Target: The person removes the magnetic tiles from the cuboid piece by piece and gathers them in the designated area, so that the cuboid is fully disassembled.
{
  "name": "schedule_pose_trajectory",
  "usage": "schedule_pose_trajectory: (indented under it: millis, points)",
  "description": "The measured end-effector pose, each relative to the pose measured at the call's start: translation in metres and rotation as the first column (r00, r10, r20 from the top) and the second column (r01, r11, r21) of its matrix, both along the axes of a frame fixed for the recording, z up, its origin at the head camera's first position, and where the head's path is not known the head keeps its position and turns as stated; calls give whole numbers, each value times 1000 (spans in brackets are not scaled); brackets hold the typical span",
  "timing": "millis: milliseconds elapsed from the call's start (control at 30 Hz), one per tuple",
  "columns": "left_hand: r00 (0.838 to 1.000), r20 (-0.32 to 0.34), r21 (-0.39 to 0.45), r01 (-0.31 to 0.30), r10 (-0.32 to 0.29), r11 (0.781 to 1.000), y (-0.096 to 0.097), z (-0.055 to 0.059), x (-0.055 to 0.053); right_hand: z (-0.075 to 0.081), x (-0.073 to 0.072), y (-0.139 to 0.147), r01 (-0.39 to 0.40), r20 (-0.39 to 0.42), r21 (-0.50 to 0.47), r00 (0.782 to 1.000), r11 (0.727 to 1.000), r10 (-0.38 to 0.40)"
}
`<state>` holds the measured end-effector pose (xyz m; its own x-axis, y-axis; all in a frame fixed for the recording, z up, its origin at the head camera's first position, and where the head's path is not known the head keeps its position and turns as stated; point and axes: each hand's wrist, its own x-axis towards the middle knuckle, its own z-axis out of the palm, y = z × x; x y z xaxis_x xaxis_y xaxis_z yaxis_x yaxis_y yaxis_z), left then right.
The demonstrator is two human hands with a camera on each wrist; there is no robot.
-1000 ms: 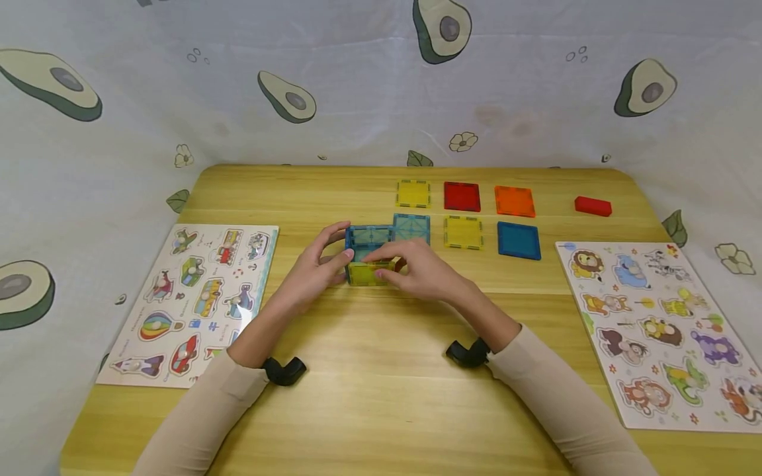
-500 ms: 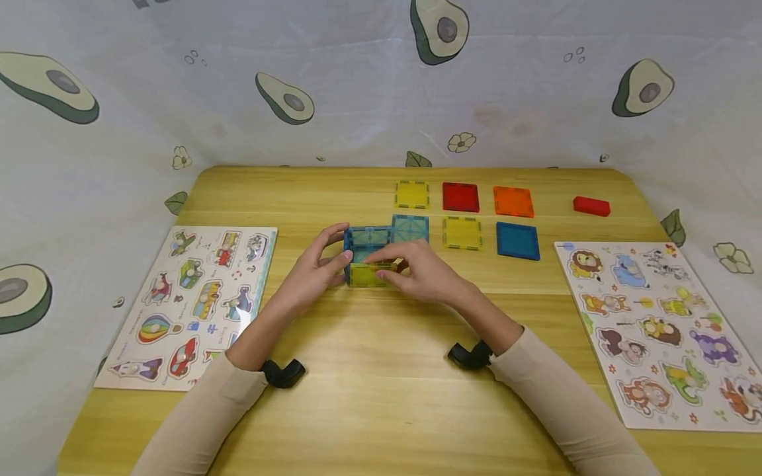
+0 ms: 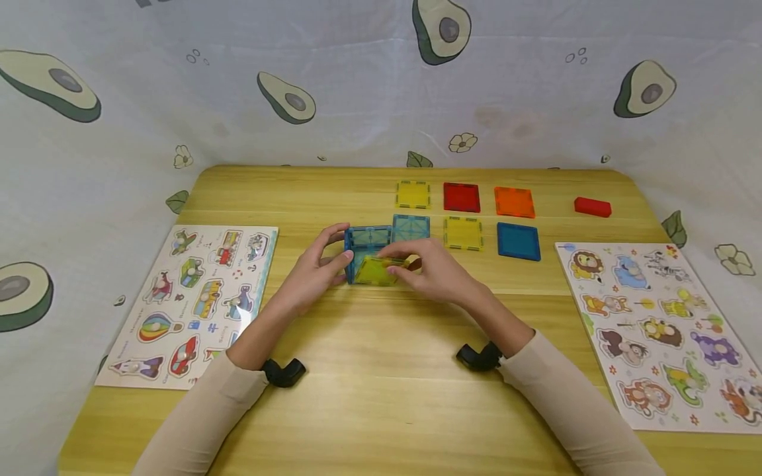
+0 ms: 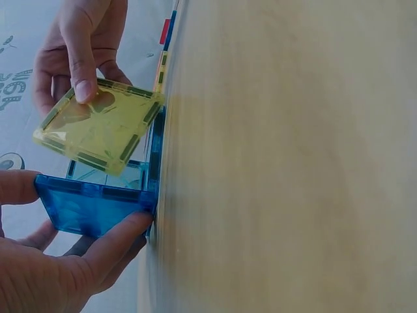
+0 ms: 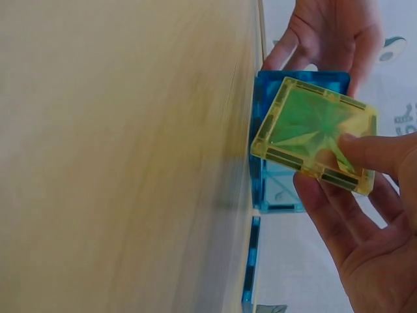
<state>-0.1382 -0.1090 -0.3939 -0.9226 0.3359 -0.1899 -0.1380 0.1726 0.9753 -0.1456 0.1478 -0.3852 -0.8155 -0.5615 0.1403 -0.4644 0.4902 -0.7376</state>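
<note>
My left hand grips an upright blue magnetic tile, the left wall of a small open structure, thumb at its near edge and fingers at its far edge. A light blue tile stands as the back wall, and another blue tile lies flat as the base. My right hand pinches a clear yellow magnetic tile between thumb and fingers. That yellow tile is tilted at the structure's front, and its left corner overlaps the base in the head view.
A flat light blue tile lies right behind the structure. Farther right lie yellow, red, orange and dark blue tiles, plus a red block. Picture puzzle boards flank the table, vehicles left, animals right.
The yellow tile, earlier upright along the structure's front edge, is now tilted and shifted slightly right with my right hand. My left hand stays in place on the blue tile.
</note>
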Motion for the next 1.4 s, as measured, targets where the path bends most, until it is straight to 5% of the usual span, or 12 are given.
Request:
schedule_pose_trajectory:
  millis: [267,667,1000,1400]
  points:
    - [1000,-16,-1,13,-13,1000,-1,2,2,6,4,10,87,35,8,996,996,-87]
    - [989,-122,-155,64,-84,986,-9,1,-2,12,8,38,139,18,-40,990,989,-139]
    - [988,-93,-216,102,-124,971,-20,6,-6,5,7,58,338,171,8,927,941,-335]
    - [985,-55,-265,144,-164,953,-34,16,-6,-5,6,61,315,313,59,895,947,-317]
